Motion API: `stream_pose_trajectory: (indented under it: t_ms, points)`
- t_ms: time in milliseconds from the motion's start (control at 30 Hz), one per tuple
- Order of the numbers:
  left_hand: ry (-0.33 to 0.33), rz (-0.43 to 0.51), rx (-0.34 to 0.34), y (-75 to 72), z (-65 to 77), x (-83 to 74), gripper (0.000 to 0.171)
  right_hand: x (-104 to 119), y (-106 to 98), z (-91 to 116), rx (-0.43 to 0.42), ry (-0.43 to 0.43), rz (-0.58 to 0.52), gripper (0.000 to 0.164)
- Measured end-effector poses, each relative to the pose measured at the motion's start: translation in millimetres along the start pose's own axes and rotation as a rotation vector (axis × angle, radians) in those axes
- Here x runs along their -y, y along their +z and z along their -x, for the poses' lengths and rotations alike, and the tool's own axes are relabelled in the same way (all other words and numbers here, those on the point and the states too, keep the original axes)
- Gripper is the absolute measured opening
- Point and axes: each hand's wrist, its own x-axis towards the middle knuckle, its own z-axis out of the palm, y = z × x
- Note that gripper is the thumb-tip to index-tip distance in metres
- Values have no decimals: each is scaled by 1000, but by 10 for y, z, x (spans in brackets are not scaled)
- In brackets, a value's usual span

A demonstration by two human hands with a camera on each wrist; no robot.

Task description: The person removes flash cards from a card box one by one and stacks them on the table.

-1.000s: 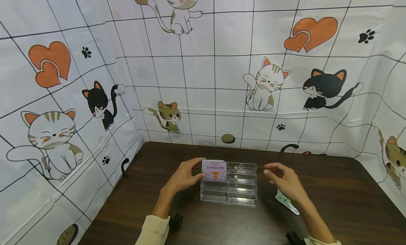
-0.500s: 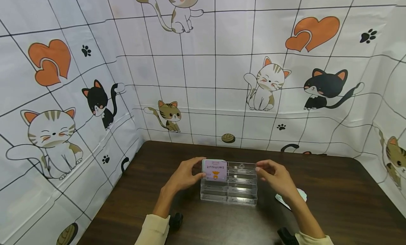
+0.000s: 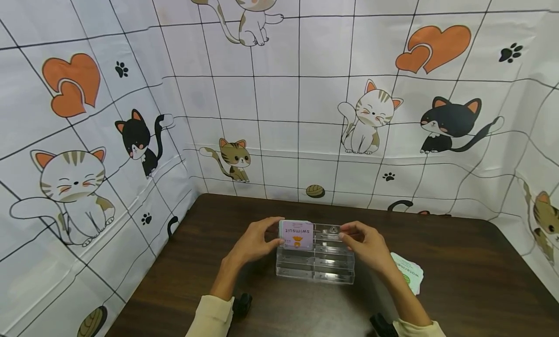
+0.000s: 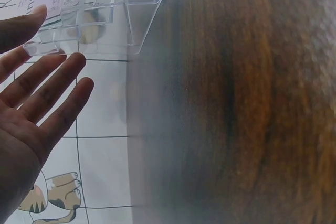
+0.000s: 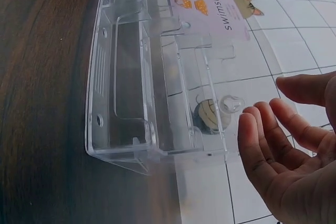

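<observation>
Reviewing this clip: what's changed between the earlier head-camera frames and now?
The right hand moved left, from beside the clear rack to its far right corner; the right wrist view shows no grip. The arm's shift exposes more of the pale green card. The left hand stayed at the rack's left end; the rack and swimsuit card stayed put.

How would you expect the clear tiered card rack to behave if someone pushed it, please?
The clear tiered card rack is probably stiff, judging by its straight, plastic-looking edges. Its boxy shape suggests sliding rather than rolling. The swimsuit card might shift, since nothing visibly clips it in.
</observation>
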Motion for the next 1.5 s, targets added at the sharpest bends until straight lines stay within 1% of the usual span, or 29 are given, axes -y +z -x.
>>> stream_pose_trajectory:
  t_ms: [233, 433, 600, 933, 1100, 1500]
  points:
    - [0, 0, 4, -11, 1, -6, 58, 25, 22, -18, -14, -1, 14, 26]
    - [10, 11, 0, -6, -5, -6, 57, 57, 57, -27, -6, 7, -7, 28]
    - [19, 15, -1, -3, -3, -1, 56, 72, 95, -49, -5, 6, -6, 27]
    - [25, 18, -1, -1, -11, 19, 55, 109, 210, -96, 24, -22, -44, 26]
    - [21, 31, 3, -5, -14, 19, 56, 128, 260, -114, 40, -38, -45, 25]
    - [14, 6, 0, -1, -6, 6, 56, 205, 391, -203, 32, -47, -65, 20]
